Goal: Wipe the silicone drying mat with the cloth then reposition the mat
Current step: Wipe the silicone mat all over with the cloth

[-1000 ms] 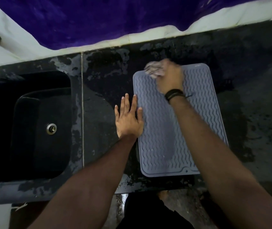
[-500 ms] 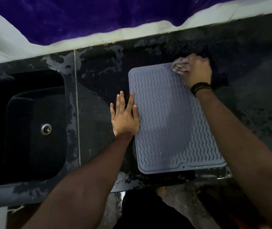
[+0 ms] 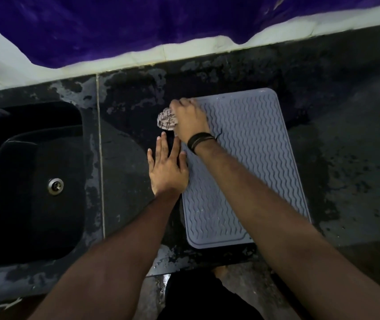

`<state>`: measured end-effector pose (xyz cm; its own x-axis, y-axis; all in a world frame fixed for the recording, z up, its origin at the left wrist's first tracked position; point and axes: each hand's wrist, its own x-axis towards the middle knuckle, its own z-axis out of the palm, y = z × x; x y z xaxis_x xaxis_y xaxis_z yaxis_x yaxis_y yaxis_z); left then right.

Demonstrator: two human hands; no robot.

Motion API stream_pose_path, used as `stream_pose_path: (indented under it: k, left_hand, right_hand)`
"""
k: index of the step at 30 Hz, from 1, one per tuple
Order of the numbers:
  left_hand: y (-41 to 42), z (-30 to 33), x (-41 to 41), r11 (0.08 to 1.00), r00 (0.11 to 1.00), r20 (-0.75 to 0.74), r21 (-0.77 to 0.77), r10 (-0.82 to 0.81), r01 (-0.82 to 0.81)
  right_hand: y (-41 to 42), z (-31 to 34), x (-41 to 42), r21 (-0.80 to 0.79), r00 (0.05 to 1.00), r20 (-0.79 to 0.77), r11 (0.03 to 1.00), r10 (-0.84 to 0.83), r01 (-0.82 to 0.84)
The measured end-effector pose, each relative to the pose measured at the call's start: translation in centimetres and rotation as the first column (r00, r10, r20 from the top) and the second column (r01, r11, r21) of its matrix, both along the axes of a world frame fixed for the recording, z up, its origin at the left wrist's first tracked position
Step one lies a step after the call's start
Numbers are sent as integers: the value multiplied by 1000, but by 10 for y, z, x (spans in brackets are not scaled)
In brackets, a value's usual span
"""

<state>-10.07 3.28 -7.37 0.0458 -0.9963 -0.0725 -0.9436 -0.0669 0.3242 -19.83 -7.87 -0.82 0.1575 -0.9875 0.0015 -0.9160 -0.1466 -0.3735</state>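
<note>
Grey ribbed silicone drying mat [image 3: 249, 162] lies flat on the dark wet countertop [image 3: 346, 158], right of the sink [image 3: 34, 181], its near short edge close to the counter's front edge. Right hand [image 3: 190, 120] is at the mat's far-left corner, fingers curled round a bunched, mottled cloth [image 3: 166, 118] that overhangs the mat's left edge onto the counter. Left hand [image 3: 167, 167] lies flat, fingers straight and slightly spread, on the mat's left edge, partly on the counter. Judgement: wiping still under way; best to keep the left palm weighted so the mat cannot skate on the wet stone, and work down in overlapping passes along the ribs. Half a second ago the cloth was at the far-right corner; it has since swept across the far edge, left hand unmoved.
</note>
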Motion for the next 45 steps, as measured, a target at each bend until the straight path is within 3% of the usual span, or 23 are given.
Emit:
stream_pose_path:
  k: [8,14,20,24,27,30,33,38,42,45]
  left_hand:
    - [0,-2,1,1000,1000,-19,4,3,-3]
    - [0,-2,0,1000,1000,-15,-4,7,-7]
    - [0,1,0,1000,1000,-14,13,5,-5]
    - [-1,1,0,1000,1000,-3,17,-1,1]
    - [-1,1,0,1000,1000,10,3,6,-6]
    - [0,0,0,1000,1000,3,3,-2,2]
    - [-1,0,1,1000,1000,3,11,2,-2]
    - [-1,1,1,1000,1000,5,18,1,-2]
    - [-1,1,0,1000,1000,1,20,0,0]
    - [0,3,0,1000,1000,2,17,-4,4]
  right_hand:
    - [-21,-15,-110,-44,978,-109,984,-179,175]
    - [-15,-12,-208,-42,878,-142,889,-456,455]
    - [-24,0,-145,-63,869,-61,870,-492,488]
    - [-11,-1,-41,-28,987,7,986,-162,162]
    - [0,-7,-14,-17,1000,-3,1000,-8,8]
    - [-7,-13,-53,-29,994,29,994,-107,108]
    - [-18,-16,-115,-49,973,-80,976,-215,212]
    - [-15,-19,-198,-45,879,-80,883,-470,467]
    - [-18,-11,-189,-17,825,-40,826,-564,563]
    - [-18,2,-134,-67,854,82,852,-514,519]
